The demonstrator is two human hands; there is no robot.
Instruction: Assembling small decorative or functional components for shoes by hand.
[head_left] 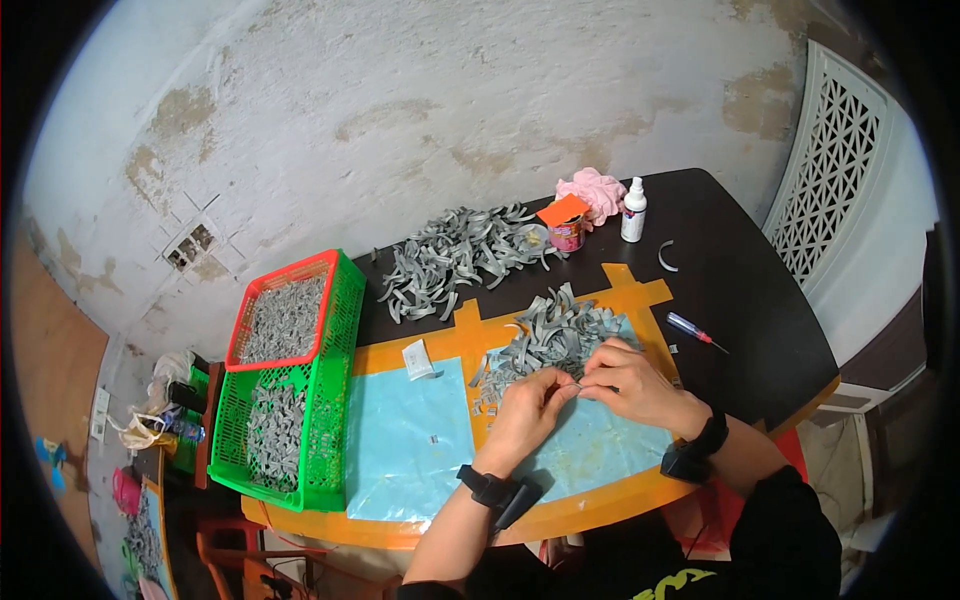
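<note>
Fingertips of the left hand and right hand are pinched together on a small grey strip, held over the blue sheet. A pile of such strips is seen just behind the hands, and a green crate at the left.

Stained, peeling white wall; dark table; white lattice chair at right.

This looks like a small home workshop for piecework by hand. A dark table stands against a stained, peeling wall, with a blue sheet taped down in orange. Heaps of grey strips lie on it, and more fill a green crate and a red tray. A spray bottle and screwdriver lie near.
</note>
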